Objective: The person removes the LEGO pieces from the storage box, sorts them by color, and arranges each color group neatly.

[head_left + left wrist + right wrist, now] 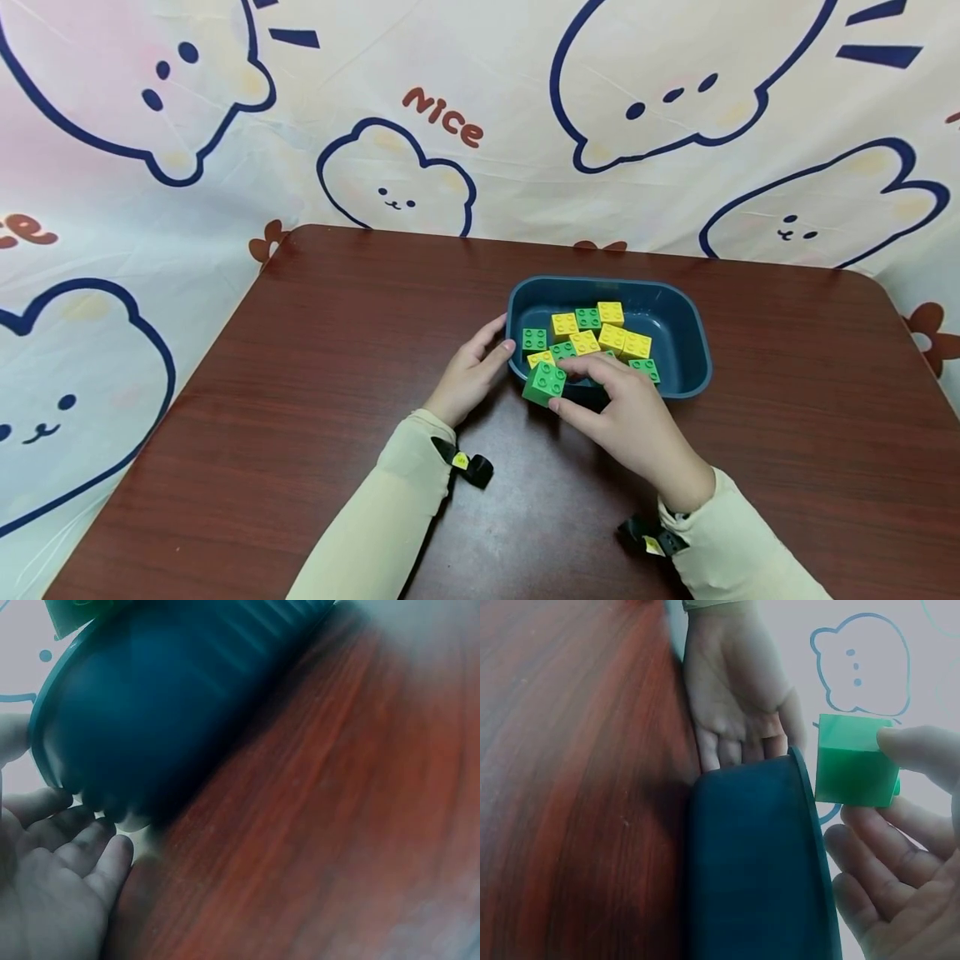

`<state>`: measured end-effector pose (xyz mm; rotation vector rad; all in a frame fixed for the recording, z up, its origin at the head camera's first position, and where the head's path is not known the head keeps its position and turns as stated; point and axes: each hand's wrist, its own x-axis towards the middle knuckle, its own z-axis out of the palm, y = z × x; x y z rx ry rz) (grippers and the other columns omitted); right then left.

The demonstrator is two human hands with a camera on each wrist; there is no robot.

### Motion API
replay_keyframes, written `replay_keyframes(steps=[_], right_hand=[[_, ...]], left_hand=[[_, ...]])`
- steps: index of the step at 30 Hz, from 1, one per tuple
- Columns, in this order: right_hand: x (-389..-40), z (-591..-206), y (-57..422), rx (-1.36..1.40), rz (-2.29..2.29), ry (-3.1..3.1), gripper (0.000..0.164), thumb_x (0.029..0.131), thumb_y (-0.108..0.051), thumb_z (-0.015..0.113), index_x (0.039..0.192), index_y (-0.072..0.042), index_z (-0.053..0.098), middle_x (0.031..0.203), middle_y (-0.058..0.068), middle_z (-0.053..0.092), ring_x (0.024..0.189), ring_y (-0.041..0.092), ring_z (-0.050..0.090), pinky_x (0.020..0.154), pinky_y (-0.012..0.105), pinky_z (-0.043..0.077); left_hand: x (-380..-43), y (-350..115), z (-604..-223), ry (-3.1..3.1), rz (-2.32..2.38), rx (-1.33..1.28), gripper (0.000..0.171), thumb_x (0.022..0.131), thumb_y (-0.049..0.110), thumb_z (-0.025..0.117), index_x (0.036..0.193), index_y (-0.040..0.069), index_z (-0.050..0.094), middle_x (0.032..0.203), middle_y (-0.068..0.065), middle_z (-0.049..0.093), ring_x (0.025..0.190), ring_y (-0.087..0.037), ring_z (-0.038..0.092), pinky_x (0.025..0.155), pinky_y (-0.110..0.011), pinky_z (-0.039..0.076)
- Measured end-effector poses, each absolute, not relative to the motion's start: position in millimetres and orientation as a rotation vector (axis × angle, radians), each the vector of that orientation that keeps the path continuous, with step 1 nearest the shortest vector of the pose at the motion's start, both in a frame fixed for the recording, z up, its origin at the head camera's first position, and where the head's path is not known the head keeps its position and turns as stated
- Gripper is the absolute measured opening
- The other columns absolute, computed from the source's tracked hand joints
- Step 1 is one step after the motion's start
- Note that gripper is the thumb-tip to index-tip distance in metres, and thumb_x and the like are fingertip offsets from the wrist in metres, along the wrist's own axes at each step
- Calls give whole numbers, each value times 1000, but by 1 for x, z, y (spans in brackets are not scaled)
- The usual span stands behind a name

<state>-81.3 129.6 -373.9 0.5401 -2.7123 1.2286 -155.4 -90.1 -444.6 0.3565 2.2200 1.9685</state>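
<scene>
My right hand [637, 417] pinches a green toy building block [544, 382] between thumb and fingers, over the near left rim of a blue plastic bin [686, 367]. In the right wrist view, the green block [855, 769] hangs beside the bin wall [757, 855], thumb on one side and fingertips at the other. My left hand [468, 375] rests against the bin's left end. Its fingertips touch the outer wall in the left wrist view, with the thumb at the rim. Several yellow blocks [636, 345] and green blocks [534, 339] lie inside the bin.
The bin stands on a dark reddish-brown table [360, 333]. A pale cloth [517, 183] with cartoon bear outlines hangs behind the table and along its left. Each wrist carries a black strap, and a small black camera [478, 471] sticks out at the left one.
</scene>
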Motion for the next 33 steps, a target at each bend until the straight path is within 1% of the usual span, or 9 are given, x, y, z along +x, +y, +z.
replay_keyframes(steps=[4,9,13,17,20,25,27,33], right_hand=[[-80,-375,130,551,1242,-2698,38,84,-22,84,119,-14,72,118,-3,70,110,15,64,96,46,51],[-77,-374,129,582,1248,-2696,37,83,-22,85,117,-16,72,115,-7,70,106,13,64,93,44,52],[-74,-375,127,627,1269,-2707,37,82,-21,86,116,-18,71,111,-10,69,103,10,63,91,42,53],[-71,-374,124,671,1280,-2713,37,81,-21,86,114,-20,71,107,-14,67,97,7,62,85,39,55],[-70,-374,122,708,1300,-2707,36,81,-21,87,113,-20,71,104,-15,66,93,8,63,82,38,56],[-69,-375,119,759,1324,-2750,35,81,-22,86,112,-20,71,106,-13,67,94,12,67,82,38,57],[-68,-377,118,776,1321,-2795,34,82,-23,86,112,-20,70,108,-12,67,95,10,68,83,36,58],[-68,-384,116,806,1254,-2902,31,85,-26,83,112,-19,70,112,-7,69,96,11,68,83,36,57]], left_hand=[[-156,-89,-444,2226,1969,364,51,105,24,56,152,11,45,154,-3,46,143,-15,36,118,-42,27],[-155,-89,-443,2231,1957,357,50,105,26,55,152,13,45,153,-2,46,143,-14,37,117,-42,28],[-155,-89,-444,2224,1945,356,52,105,29,55,153,15,44,154,-2,45,143,-15,36,118,-44,27],[-154,-90,-444,2206,1943,359,51,105,29,54,154,15,43,155,-1,44,144,-15,35,118,-45,28],[-154,-90,-442,2203,1946,370,51,106,29,54,154,15,43,154,-2,45,143,-15,35,118,-45,28],[-155,-91,-442,2209,1943,366,51,106,28,54,154,15,43,155,-1,44,144,-14,34,118,-45,27],[-154,-92,-443,2207,1939,349,51,106,28,53,154,17,43,155,1,43,145,-14,33,118,-46,27],[-153,-92,-443,2199,1936,323,53,105,33,54,154,19,42,156,3,41,146,-13,31,118,-44,26]])
